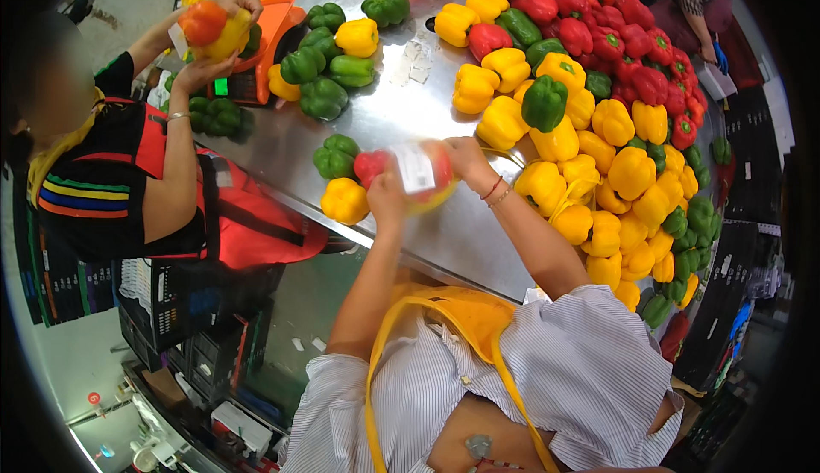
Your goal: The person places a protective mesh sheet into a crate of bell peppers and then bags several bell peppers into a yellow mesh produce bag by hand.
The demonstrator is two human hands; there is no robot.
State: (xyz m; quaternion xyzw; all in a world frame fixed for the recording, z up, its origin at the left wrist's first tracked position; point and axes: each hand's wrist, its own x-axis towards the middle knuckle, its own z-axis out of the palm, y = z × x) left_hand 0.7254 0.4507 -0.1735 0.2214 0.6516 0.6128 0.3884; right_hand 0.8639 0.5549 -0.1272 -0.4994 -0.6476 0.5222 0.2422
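Observation:
Between my hands is a blurred pack of bell peppers (pixel 443 160), with red and yellow showing and a white label (pixel 415 168) that bears print. My left hand (pixel 388 199) grips its near left side. My right hand (pixel 467 160) holds the far right end. Just left of the pack lie a red bell pepper (pixel 369 166), a green one (pixel 336 156) and a yellow one (pixel 345 201) on the metal table (pixel 474 229). Yellow netting (pixel 570 194) trails over the pile of yellow bell peppers (pixel 631 172) to my right.
Red bell peppers (pixel 592 31) are heaped at the far right. On the left, a co-worker (pixel 115 172) holds a pack of peppers (pixel 218 31) above an orange scale (pixel 272 31). Green peppers (pixel 323 98) lie beside that scale. Another person's arm (pixel 698 24) is at the upper right.

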